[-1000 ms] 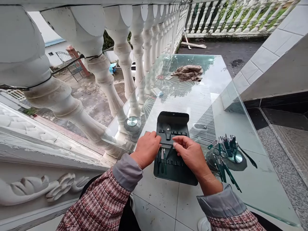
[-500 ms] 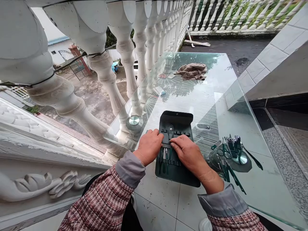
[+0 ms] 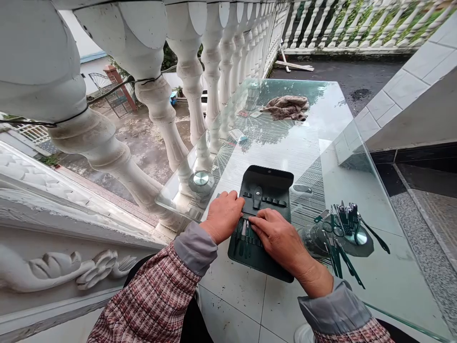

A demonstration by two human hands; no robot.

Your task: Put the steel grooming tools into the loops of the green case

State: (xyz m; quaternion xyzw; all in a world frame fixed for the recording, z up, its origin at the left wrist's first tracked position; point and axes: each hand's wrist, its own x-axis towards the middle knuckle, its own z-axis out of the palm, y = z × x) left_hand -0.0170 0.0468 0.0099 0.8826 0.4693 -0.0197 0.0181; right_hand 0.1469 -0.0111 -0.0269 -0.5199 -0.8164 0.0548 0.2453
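Note:
A black manicure case lies unfolded on the glass table, with elastic loops across both halves and a snap strap in its upper part. Several slim manicure tools are tucked side by side in the lower loops. My left hand is closed on the case's left edge near the fold. Over the lower half, the thumb and fingers of my right hand are pinched together at the tops of the tools; what they hold is hidden. To the right, nail clippers, scissors and other slim tools are grouped together.
The glass tabletop has round metal-topped supports, one at the left. A crumpled brown cloth, a small box and a grey-white oval object lie farther back. White balusters line the left side.
The case has turned slightly, its upper flap shifting right. My right fingers have moved a little left over the tools, and the strap shows more fully.

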